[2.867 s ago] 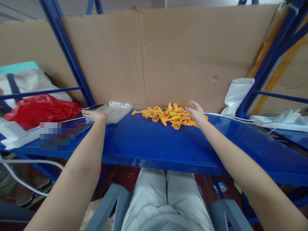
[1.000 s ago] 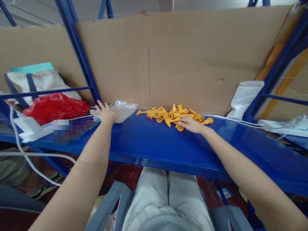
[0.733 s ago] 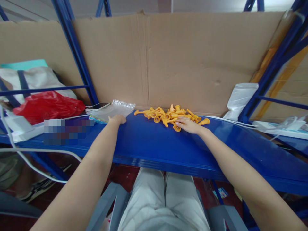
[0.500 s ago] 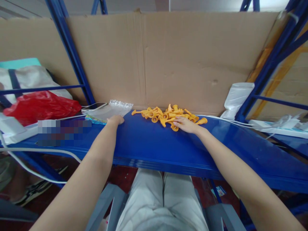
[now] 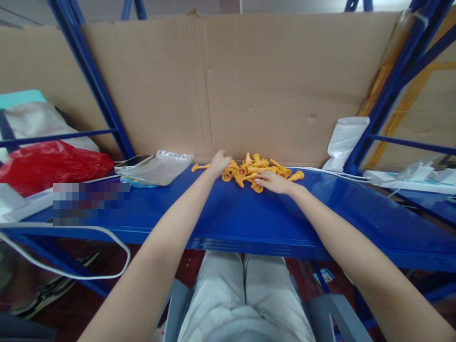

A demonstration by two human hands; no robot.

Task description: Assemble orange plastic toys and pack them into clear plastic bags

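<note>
A pile of orange plastic horn-shaped pieces [image 5: 251, 167] with flared cup ends lies along the back of the blue shelf [image 5: 242, 213]. My right hand [image 5: 272, 182] rests at the front right of the pile, palm down, fingers stretched over the pieces. Above the pile's left part is my left hand [image 5: 221, 161]. Its fingers bend downward and are blurred, so their grip is unclear. One orange piece [image 5: 200, 167] lies to the left of that hand, apart from the main heap.
Left of the pile lie a clear plastic bag [image 5: 167, 166] and a phone [image 5: 135, 161]. A red plastic bag [image 5: 57, 164] sits farther left. Cardboard [image 5: 267, 85] stands behind the shelf. A white wrapped bundle [image 5: 345, 142] leans at the right post, and a white cable [image 5: 123, 247] loops in front.
My left hand has moved right, from beside the clear plastic bag to the left part of the orange pile. The right hand stays on the pieces. The view has shifted slightly.
</note>
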